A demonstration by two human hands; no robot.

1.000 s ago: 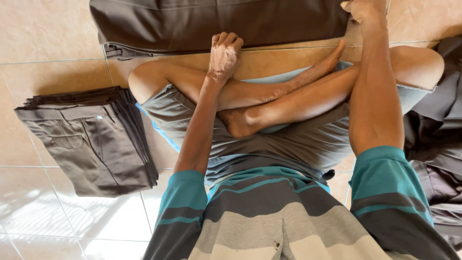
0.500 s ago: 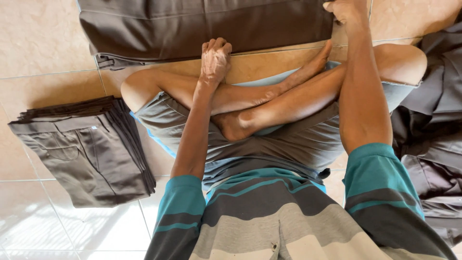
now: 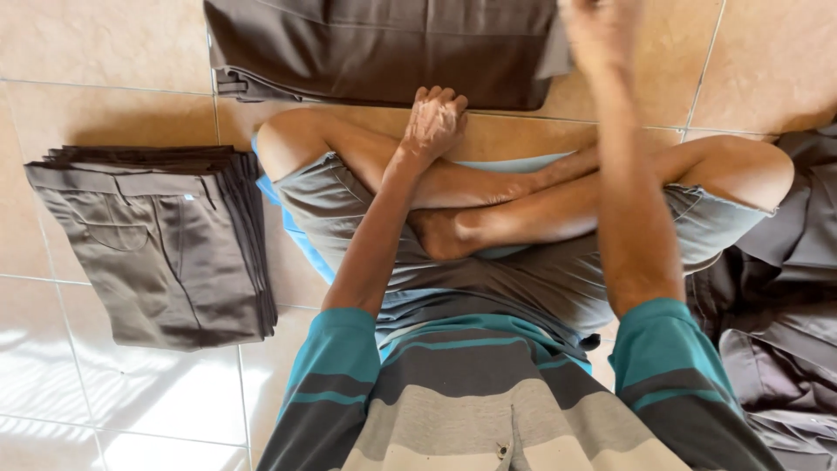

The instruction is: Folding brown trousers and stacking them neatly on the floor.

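I sit cross-legged on a tiled floor. A folded dark brown pair of trousers (image 3: 384, 48) lies flat in front of my knees. My left hand (image 3: 433, 122) is curled into a fist, its knuckles against the near edge of that garment. My right hand (image 3: 602, 30) is blurred, raised over the garment's right end; its fingers cannot be made out. Whether either hand grips the cloth is unclear.
A neat stack of several folded brown trousers (image 3: 161, 244) sits on the floor at my left. A loose heap of dark unfolded garments (image 3: 785, 331) lies at my right. A light blue cloth (image 3: 288, 218) is under my legs. Beige tiles (image 3: 96, 52) surround everything.
My right hand has swept left and is now blurred. The folded garment in front looks shorter at its right end. My left fist stays at the garment's near edge.
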